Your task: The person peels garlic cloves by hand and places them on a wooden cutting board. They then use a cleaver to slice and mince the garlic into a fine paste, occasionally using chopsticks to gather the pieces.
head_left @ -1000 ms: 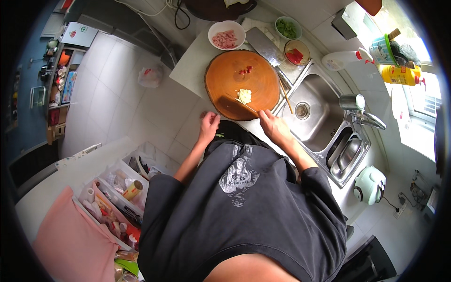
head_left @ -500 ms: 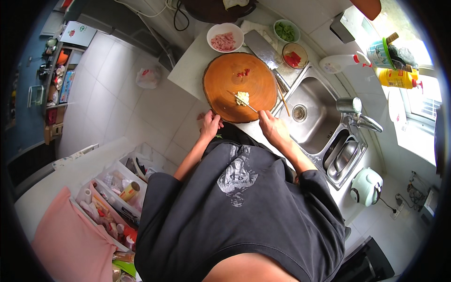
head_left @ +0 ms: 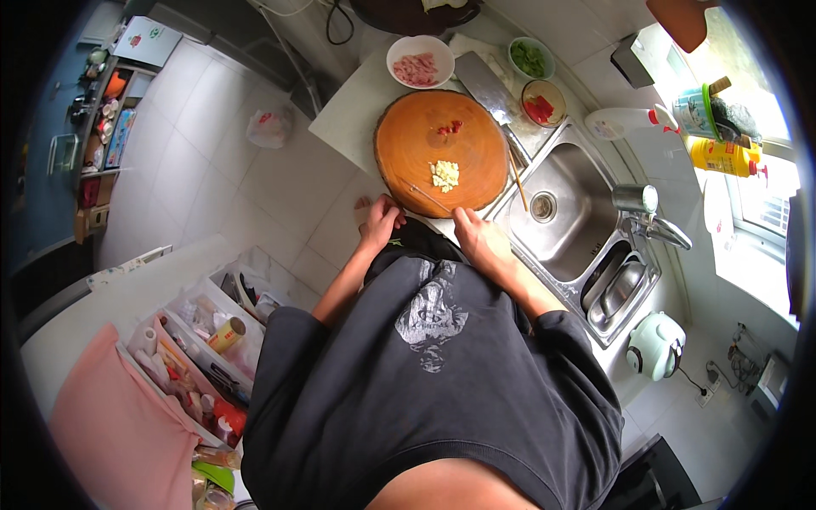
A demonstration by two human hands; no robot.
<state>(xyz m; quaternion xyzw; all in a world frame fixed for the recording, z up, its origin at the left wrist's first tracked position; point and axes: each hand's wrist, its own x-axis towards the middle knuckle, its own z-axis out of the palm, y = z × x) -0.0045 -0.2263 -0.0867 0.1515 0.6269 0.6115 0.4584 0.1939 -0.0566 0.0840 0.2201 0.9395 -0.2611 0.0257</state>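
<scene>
— Right hand (head_left: pixel 478 240) sits at the near rim of the round wooden cutting board (head_left: pixel 442 153), fingers curled in; whether they close on a handle I cannot tell, though a thin knife (head_left: pixel 427 197) lies just ahead of the knuckles, its blade slanting away to the left. Left hand (head_left: pixel 381 223) rests loosely bent at the counter edge, holding nothing I can see.

— And the food?

— A small heap of pale chopped pieces (head_left: pixel 444 174) lies a little beyond the blade tip, mid-board; a few red bits (head_left: pixel 449 127) sit farther out. Past the board are a bowl of pink meat (head_left: pixel 420 68), a bowl of greens (head_left: pixel 530 59) and a bowl of red pieces (head_left: pixel 541 109). The sink (head_left: pixel 561 200) lies off to the right of the right hand.

— How should the cutting go?

— I'd judge it wants the left fingertips tucked on the heap (knuckles guiding the blade) and the board kept from sliding.

— Any change from a second ago?

— Both hands have drawn back toward the body from the board; the heap has not moved on the board.
</scene>
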